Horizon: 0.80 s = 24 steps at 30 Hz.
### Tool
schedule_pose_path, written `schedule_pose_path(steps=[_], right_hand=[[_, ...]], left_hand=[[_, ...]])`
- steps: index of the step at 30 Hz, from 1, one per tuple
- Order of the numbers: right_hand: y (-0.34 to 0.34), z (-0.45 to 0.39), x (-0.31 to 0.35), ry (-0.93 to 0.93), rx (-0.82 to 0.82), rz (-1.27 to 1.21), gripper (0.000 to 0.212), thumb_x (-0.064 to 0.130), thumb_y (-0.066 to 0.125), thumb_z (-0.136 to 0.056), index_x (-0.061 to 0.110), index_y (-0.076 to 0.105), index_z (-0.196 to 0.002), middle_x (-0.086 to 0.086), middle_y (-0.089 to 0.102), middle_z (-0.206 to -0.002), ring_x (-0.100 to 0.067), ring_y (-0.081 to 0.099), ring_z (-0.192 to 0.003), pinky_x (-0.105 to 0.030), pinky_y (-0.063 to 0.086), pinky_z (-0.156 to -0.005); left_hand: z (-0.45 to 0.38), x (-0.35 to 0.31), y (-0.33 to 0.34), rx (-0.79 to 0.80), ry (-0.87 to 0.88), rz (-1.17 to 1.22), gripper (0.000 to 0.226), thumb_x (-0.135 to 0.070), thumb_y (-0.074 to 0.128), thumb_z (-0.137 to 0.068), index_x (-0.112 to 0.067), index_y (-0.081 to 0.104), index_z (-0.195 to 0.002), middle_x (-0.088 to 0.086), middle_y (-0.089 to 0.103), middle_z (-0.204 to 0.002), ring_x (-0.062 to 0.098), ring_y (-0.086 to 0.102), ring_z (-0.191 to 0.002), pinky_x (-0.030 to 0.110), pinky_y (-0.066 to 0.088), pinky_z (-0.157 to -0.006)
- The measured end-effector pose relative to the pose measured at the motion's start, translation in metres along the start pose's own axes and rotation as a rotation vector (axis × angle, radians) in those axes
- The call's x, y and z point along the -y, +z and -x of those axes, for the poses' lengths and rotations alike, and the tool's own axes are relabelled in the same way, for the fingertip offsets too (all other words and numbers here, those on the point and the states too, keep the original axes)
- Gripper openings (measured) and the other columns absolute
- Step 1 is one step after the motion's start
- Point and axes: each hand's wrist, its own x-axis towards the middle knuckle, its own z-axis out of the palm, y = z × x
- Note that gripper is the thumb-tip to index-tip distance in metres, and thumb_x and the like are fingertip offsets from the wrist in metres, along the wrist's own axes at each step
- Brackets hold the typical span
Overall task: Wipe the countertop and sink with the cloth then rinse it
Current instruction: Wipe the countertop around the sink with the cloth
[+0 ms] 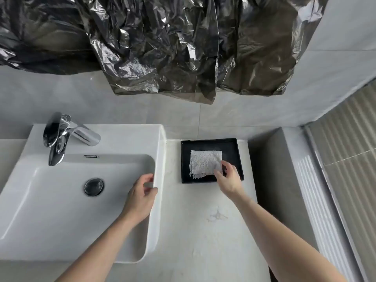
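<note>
The white cloth (205, 163) lies folded in a black tray (234, 145) on the countertop (195, 231), right of the sink (61, 210). The right hand (228, 179) pinches the cloth's near right corner between thumb and fingers. The left hand (141, 195) rests on the sink's right rim, fingers loosely curled, grasping nothing. A chrome tap (65, 135) stands at the sink's back. Crumpled dark plastic sheeting (162, 47) hangs over the wall above.

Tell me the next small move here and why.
Probably lift the cloth off the black tray: the right hand already pinches its corner, the cloth lies flat, and a smudge on the countertop waits.
</note>
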Motion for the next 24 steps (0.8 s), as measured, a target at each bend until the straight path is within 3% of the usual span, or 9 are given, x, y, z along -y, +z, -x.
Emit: schedule_pose_path(steps=[4, 10, 12, 14, 16, 18, 21, 24], right_hand=[[0.013, -0.021, 0.015, 0.049, -0.148, 0.34, 0.071, 0.047, 0.058, -0.092, 0.018, 0.038, -0.153, -0.009, 0.048, -0.148, -0.033, 0.05, -0.132, -0.049, 0.043, -0.108], [0.029, -0.041, 0.027, 0.172, -0.152, 0.381, 0.079, 0.035, 0.066, -0.09, 0.013, 0.028, -0.155, -0.012, 0.046, -0.148, -0.036, 0.044, -0.134, -0.047, 0.038, -0.11], [0.028, -0.048, 0.029, 0.215, -0.131, 0.298, 0.073, 0.029, 0.071, -0.086, 0.014, 0.037, -0.148, -0.01, 0.058, -0.139, -0.034, 0.055, -0.128, -0.045, 0.045, -0.106], [0.023, -0.049, 0.038, 0.242, -0.083, 0.162, 0.051, 0.022, 0.071, -0.085, 0.015, 0.055, -0.132, -0.007, 0.069, -0.123, -0.029, 0.067, -0.111, -0.037, 0.054, -0.091], [0.016, -0.04, 0.05, 0.21, -0.033, 0.058, 0.028, 0.019, 0.064, -0.085, 0.014, 0.068, -0.112, -0.002, 0.073, -0.103, -0.023, 0.068, -0.091, -0.029, 0.053, -0.072], [0.006, -0.019, 0.063, 0.128, -0.008, -0.041, 0.021, 0.02, 0.061, -0.082, 0.013, 0.07, -0.1, 0.003, 0.07, -0.085, -0.017, 0.064, -0.079, -0.026, 0.047, -0.061], [-0.016, 0.022, 0.073, 0.009, 0.071, -0.221, 0.02, 0.019, 0.064, -0.078, 0.011, 0.066, -0.097, -0.006, 0.073, -0.08, -0.016, 0.065, -0.068, -0.024, 0.049, -0.056], [-0.043, 0.064, 0.065, -0.064, 0.067, -0.387, 0.016, 0.016, 0.068, -0.084, 0.012, 0.063, -0.099, -0.008, 0.073, -0.087, -0.019, 0.069, -0.076, -0.032, 0.055, -0.065]], left_hand=[[-0.007, 0.002, 0.0, -0.002, -0.022, -0.032, 0.035, -0.007, 0.06, -0.092, -0.034, 0.055, -0.115, -0.019, 0.064, -0.114, 0.003, 0.065, -0.093, 0.014, 0.045, -0.074], [-0.011, 0.007, -0.001, 0.004, -0.027, -0.009, 0.035, -0.006, 0.061, -0.093, -0.03, 0.056, -0.118, -0.021, 0.064, -0.115, 0.003, 0.065, -0.098, 0.015, 0.047, -0.075], [-0.012, 0.008, 0.0, 0.004, -0.032, -0.012, 0.035, -0.007, 0.061, -0.093, -0.03, 0.056, -0.118, -0.021, 0.064, -0.115, 0.003, 0.065, -0.098, 0.016, 0.048, -0.074], [-0.011, 0.009, 0.0, -0.005, -0.031, -0.018, 0.035, -0.008, 0.061, -0.093, -0.031, 0.057, -0.119, -0.02, 0.064, -0.116, 0.003, 0.065, -0.098, 0.018, 0.048, -0.074], [-0.01, 0.01, 0.001, -0.004, -0.033, -0.023, 0.036, -0.008, 0.06, -0.093, -0.032, 0.057, -0.121, -0.019, 0.064, -0.118, 0.002, 0.065, -0.098, 0.019, 0.049, -0.076], [-0.008, 0.012, 0.002, -0.01, -0.028, -0.035, 0.037, -0.009, 0.059, -0.094, -0.031, 0.056, -0.124, -0.016, 0.064, -0.121, 0.002, 0.065, -0.099, 0.022, 0.05, -0.081], [-0.001, 0.014, 0.005, -0.042, -0.009, -0.093, 0.038, -0.012, 0.059, -0.095, -0.029, 0.054, -0.129, -0.01, 0.064, -0.124, 0.003, 0.065, -0.097, 0.03, 0.054, -0.086], [0.014, 0.016, 0.004, -0.024, -0.012, -0.151, 0.04, -0.011, 0.059, -0.094, -0.031, 0.053, -0.128, -0.011, 0.062, -0.125, 0.002, 0.064, -0.094, 0.036, 0.057, -0.087]])
